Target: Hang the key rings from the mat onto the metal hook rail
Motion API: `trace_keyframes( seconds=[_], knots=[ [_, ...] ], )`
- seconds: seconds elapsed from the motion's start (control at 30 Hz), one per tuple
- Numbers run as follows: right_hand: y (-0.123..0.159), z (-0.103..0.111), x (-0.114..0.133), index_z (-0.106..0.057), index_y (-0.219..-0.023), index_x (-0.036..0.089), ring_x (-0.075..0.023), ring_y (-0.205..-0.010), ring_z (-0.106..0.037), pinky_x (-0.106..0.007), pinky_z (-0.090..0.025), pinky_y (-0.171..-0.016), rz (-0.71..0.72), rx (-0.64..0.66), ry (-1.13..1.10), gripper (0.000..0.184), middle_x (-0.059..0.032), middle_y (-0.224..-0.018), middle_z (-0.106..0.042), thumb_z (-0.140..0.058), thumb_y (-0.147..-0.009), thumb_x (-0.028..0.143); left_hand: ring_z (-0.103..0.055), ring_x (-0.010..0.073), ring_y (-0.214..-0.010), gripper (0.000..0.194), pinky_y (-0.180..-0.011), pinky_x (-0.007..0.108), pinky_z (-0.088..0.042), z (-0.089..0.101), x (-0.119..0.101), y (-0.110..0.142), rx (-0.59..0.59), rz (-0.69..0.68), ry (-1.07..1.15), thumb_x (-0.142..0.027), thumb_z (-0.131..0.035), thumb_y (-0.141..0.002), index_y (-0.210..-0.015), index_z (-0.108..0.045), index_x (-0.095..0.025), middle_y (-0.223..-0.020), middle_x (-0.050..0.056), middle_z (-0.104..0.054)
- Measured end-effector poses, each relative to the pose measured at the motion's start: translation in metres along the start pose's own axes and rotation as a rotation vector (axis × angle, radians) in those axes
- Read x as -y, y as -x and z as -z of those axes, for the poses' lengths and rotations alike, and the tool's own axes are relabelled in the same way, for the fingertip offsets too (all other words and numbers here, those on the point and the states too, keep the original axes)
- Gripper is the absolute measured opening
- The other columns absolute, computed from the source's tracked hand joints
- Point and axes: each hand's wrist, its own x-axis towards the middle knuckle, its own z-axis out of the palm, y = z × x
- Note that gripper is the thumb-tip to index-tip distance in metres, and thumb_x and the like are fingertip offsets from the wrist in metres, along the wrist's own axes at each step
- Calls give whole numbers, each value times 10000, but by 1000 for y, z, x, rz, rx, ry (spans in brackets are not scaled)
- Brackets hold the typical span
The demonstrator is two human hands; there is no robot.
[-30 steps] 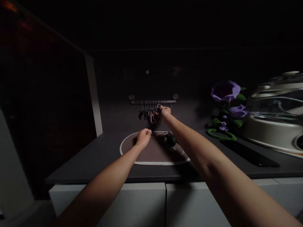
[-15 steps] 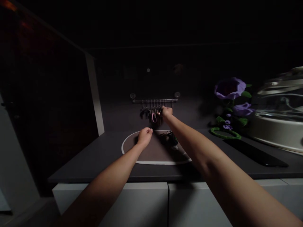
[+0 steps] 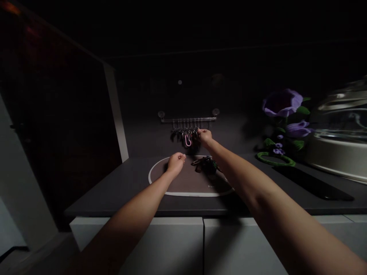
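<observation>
The scene is very dark. A clear hook rail (image 3: 187, 119) is fixed to the back wall, with several key bunches (image 3: 183, 136) and a pink carabiner (image 3: 187, 141) hanging from it. My right hand (image 3: 205, 136) reaches up to the right end of the hanging keys, fingers pinched on a key ring (image 3: 196, 132) there. My left hand (image 3: 176, 162) hovers curled above the far edge of a brown oval mat (image 3: 183, 181); I cannot make out anything in it. A dark bunch of keys (image 3: 207, 164) lies on the mat under my right forearm.
Purple artificial flowers (image 3: 282, 103) with a green loop stem (image 3: 274, 158) stand at the right. A domed appliance (image 3: 340, 131) fills the far right. A flat black strip (image 3: 311, 183) lies on the dark counter (image 3: 114, 191). White cabinet fronts (image 3: 177, 240) run below.
My right hand has dropped slightly from the rail to the level of the hanging keys. My left hand has crept forward a little. The camera has shifted, moving the scene rightward and up.
</observation>
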Motion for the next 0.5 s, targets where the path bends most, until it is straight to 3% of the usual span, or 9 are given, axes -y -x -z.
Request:
trace_keyframes(
  seconds=[0.23, 0.37, 0.5],
  knots=[
    [10, 9, 12, -526, -671, 140, -47, -448, -429, -173, -377, -479, -56, 60, 55, 79, 37, -524, -472, -541, -713, 75, -445, 81, -496, 169, -519, 202, -338, -2, 4, -1, 61, -10, 38, -289, -506, -719, -641, -549, -146, -530, -21, -513],
    [17, 20, 17, -571, -789, 129, -74, -531, -490, -218, -428, -570, -28, 39, 120, 128, 1, -628, -556, -598, -667, 101, -438, 80, -503, 144, -526, 205, -347, -4, 2, 3, 135, 6, 55, -274, -518, -705, -703, -564, -137, -551, -26, -512],
    [33, 35, 25, -585, -869, 128, -93, -615, -534, -260, -448, -651, 51, 59, 185, 198, -35, -748, -606, -593, -675, 161, -446, 84, -541, 164, -550, 208, -344, -2, -11, 6, 255, 7, -64, -286, -571, -674, -719, -598, -131, -571, -27, -522]
  ],
)
